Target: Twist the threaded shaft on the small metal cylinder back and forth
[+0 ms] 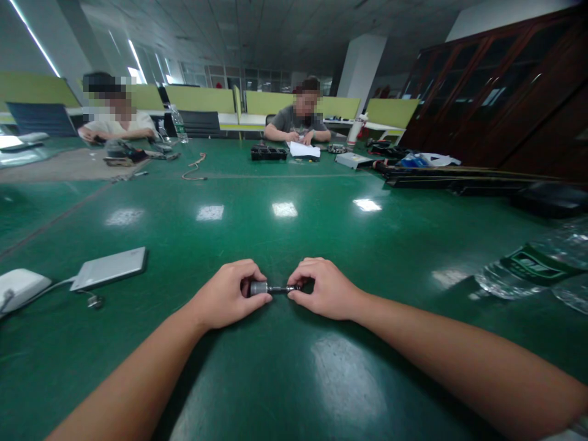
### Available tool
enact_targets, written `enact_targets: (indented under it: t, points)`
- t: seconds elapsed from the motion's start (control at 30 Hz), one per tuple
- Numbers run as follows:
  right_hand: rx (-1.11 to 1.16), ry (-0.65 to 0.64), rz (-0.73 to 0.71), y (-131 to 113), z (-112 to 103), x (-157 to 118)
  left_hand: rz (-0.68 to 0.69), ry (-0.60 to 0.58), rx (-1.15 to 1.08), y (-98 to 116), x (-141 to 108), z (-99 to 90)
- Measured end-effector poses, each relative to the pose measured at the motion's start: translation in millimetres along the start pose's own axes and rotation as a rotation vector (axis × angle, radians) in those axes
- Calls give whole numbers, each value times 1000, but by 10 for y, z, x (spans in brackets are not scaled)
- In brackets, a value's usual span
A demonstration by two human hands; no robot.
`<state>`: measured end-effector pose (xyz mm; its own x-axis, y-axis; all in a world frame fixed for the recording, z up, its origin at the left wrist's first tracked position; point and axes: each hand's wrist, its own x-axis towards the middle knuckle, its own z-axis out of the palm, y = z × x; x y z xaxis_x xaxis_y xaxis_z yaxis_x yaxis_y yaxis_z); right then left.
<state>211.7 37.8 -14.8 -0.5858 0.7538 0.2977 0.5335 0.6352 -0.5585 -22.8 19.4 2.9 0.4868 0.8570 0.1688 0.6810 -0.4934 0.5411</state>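
Note:
A small metal cylinder with a thin dark shaft (277, 289) lies level between my hands, close to the green tabletop. My left hand (229, 295) is closed round the thick grey cylinder end, thumb in front and fingers behind. At the other end, my right hand (325, 290) pinches the tip of the shaft between thumb and fingers. The tip is partly hidden by those fingers, so I cannot tell whether it is a separate piece. The exact kind of part is too small to make out.
To the left lie a silver power bank (110, 268) with a cable and a white device (21, 289). Clear water bottles (528, 269) lie on the right. Two people sit across the green table (285, 239), near a black tray (269, 153) and a looped cord (195, 166).

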Motion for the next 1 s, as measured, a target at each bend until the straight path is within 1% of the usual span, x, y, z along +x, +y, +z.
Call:
enact_targets:
  t: [0.17,0.33,0.43,0.73,0.87,1.0]
  points:
    - [-12,-1,12,-4,-2,1,0,7,-3,5,-2,-15]
    - [-95,10,92,-10,-27,6,-11,17,14,-22,-10,-27]
    - [-99,9,119,-10,-34,8,-17,23,14,-35,-15,-31]
    - [-68,22,78,-1,-15,3,-15,20,13,-46,-11,-23]
    - [-47,4,46,1,4,17,-16,37,13,-24,-19,-12]
    - [5,16,10,-25,17,20,-8,4,-49,35,-31,23]
